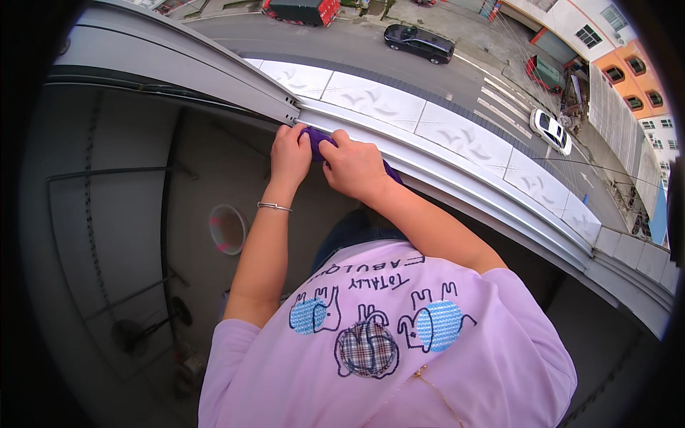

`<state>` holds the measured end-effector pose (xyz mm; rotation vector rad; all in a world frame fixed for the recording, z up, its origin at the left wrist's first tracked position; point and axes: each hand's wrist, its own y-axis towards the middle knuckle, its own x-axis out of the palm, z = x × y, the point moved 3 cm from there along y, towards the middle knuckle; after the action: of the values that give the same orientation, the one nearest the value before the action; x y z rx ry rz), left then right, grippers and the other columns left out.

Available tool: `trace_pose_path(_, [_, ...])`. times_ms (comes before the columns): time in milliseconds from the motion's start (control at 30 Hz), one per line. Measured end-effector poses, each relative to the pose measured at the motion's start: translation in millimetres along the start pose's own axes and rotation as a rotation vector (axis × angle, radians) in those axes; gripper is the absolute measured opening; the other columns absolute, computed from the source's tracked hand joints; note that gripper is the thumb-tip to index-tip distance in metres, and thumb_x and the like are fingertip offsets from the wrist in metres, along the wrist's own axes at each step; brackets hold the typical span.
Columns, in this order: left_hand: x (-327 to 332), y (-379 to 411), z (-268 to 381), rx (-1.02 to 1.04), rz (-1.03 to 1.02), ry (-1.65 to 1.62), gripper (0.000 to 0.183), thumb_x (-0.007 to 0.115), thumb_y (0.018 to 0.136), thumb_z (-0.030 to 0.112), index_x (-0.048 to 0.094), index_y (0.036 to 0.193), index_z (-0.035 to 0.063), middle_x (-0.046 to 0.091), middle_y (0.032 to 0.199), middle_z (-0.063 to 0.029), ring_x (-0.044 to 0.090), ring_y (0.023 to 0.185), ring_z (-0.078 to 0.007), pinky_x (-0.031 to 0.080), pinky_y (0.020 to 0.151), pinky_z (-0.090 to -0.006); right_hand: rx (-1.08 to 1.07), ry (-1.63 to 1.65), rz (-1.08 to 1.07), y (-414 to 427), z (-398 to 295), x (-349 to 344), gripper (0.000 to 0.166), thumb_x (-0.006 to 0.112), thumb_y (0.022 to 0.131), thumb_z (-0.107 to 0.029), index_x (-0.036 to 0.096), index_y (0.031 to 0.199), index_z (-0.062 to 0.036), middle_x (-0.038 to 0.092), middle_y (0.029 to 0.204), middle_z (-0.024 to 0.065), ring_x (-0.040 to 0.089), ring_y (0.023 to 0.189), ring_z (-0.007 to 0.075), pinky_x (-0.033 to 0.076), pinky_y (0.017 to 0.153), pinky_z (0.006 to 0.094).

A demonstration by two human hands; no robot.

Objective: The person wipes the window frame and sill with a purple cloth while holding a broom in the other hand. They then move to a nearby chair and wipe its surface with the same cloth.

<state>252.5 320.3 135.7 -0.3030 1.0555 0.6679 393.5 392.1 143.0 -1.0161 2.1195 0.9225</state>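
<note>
A purple cloth (316,143) is bunched between both hands at the inner edge of a window's sliding track. My left hand (289,152) pinches its left end, close to the corner where the sash frame (214,69) meets the track. Just to the right, my right hand (353,163) grips the same cloth with curled fingers. A strip of the cloth shows below the right wrist. The white metal track (455,174) runs on to the right, past my forearm. The fingertips at the track are partly hidden by the hands.
Outside the track lies a white tiled ledge (374,101) with a relief pattern, high above a street with a dark car (420,43) and a white car (551,131). Indoors, a round plastic bucket (228,230) stands on the floor. A dark fan-like object (131,334) is at lower left.
</note>
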Motion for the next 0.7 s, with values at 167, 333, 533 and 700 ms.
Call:
trace_pose_path(167, [10, 4, -15, -0.239, 0.115, -0.246, 0.018, 0.063, 0.08, 0.009, 0.065, 0.096, 0.0008, 0.065, 0.079, -0.0127, 0.064, 0.072, -0.0266, 0.051, 0.07, -0.0352, -0.028, 0.043, 0.005, -3, -2, -2, 0.019, 0.066, 0.073, -0.018, 0.059, 0.088, -0.01, 0.055, 0.086, 0.0106, 0.062, 0.06, 0.0275, 0.048, 0.048, 0.0399])
trace_pose_path(333, [13, 3, 1, -0.348, 0.309, -0.195, 0.02, 0.068, 0.075, 0.014, 0.064, 0.09, 0.0016, 0.065, 0.073, -0.0102, 0.063, 0.065, -0.023, 0.051, 0.066, -0.0339, -0.028, 0.067, 0.02, -4, 3, -4, 0.019, 0.066, 0.073, -0.018, 0.058, 0.088, -0.0097, 0.056, 0.087, 0.0105, 0.061, 0.059, 0.0276, 0.048, 0.048, 0.0397])
trace_pose_path(533, [25, 2, 2, -0.339, 0.421, -0.079, 0.017, 0.066, 0.077, 0.018, 0.061, 0.085, 0.0039, 0.066, 0.078, -0.012, 0.064, 0.07, -0.0293, 0.051, 0.066, -0.0386, -0.024, 0.096, 0.011, -5, 5, -3, 0.018, 0.066, 0.073, -0.017, 0.059, 0.088, -0.0096, 0.056, 0.085, 0.0104, 0.061, 0.06, 0.0272, 0.047, 0.048, 0.0394])
trace_pose_path(700, [29, -4, -1, -0.203, 0.423, 0.022, 0.018, 0.064, 0.083, 0.024, 0.062, 0.086, 0.0055, 0.066, 0.086, -0.0144, 0.063, 0.076, -0.0344, 0.051, 0.067, -0.0443, -0.022, 0.111, -0.005, -4, 8, -2, 0.016, 0.065, 0.073, -0.017, 0.059, 0.086, -0.0096, 0.056, 0.084, 0.0102, 0.061, 0.061, 0.0267, 0.047, 0.048, 0.0391])
